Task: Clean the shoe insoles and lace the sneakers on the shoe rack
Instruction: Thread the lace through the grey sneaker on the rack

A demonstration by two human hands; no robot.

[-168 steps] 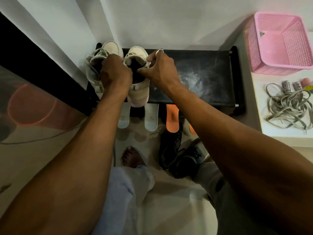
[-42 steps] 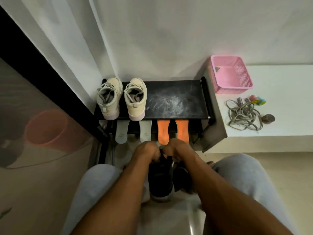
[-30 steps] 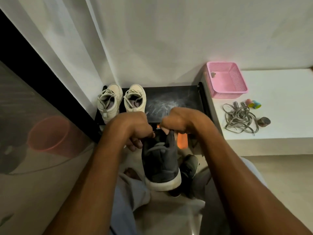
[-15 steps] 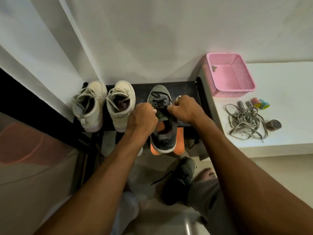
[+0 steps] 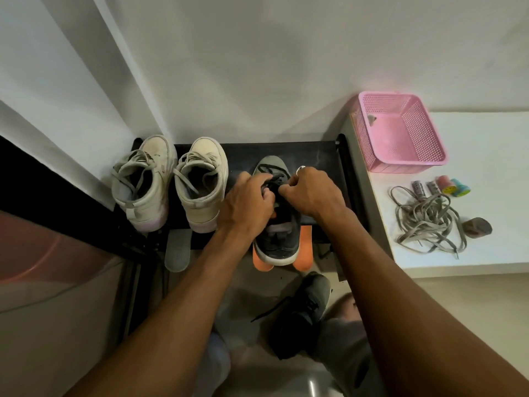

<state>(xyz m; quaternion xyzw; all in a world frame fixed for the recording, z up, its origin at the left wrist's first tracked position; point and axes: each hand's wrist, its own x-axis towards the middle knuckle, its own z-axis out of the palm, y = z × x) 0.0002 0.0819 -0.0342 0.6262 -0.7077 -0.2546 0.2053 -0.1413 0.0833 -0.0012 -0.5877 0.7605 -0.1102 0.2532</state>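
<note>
A dark grey sneaker [image 5: 276,239] stands on the black shoe rack [image 5: 315,156], toe toward the wall. My left hand [image 5: 246,204] and my right hand [image 5: 310,193] are over its tongue, and each pinches the black lace [image 5: 276,179]. Two cream sneakers [image 5: 143,181] [image 5: 201,181], laced, stand side by side at the rack's left end. The second dark sneaker [image 5: 303,313] lies on the floor below, its lace trailing. Orange insoles [image 5: 305,253] and a grey insole [image 5: 177,250] stick out from the lower shelf.
A white ledge [image 5: 486,245] to the right carries a pink mesh basket [image 5: 400,133], a tangle of grey laces [image 5: 426,222], small coloured rolls [image 5: 446,187] and a brown round object [image 5: 476,226]. The wall is behind the rack. My knees and a bare foot are on the floor.
The dark sneaker was lifted from the floor and set on the rack right of the cream pair. Both hands have moved forward from its collar to the laces.
</note>
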